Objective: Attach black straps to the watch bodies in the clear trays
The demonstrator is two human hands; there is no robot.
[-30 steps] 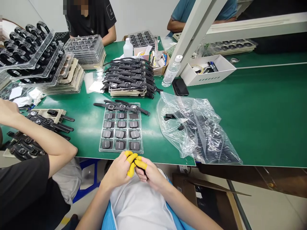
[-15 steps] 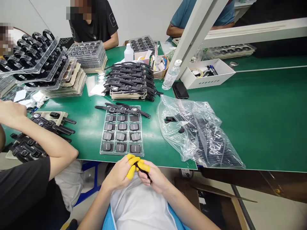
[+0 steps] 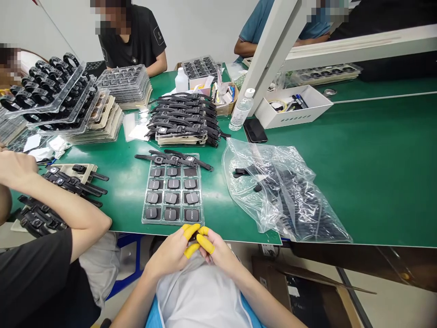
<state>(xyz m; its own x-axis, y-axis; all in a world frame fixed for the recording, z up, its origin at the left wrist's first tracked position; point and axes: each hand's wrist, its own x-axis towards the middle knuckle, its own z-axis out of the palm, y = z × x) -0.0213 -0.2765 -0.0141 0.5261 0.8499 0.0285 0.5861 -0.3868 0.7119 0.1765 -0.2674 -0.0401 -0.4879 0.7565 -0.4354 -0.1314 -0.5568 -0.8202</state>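
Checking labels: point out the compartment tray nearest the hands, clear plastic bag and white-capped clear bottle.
Compartment tray (image 3: 181, 213), head view: divider in its nearest row.
Clear plastic bag (image 3: 268, 212), head view: crumpled part near the table edge.
White-capped clear bottle (image 3: 241, 111), head view: middle of its body.

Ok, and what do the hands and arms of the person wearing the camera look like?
Both the left hand and the right hand wear bright yellow, snug, tube-shaped finger covers over the ends of some digits, the thumbs included. The rest of each hand is uncovered. The forearms show no sleeves, and no watch or bracelet is visible at either wrist.
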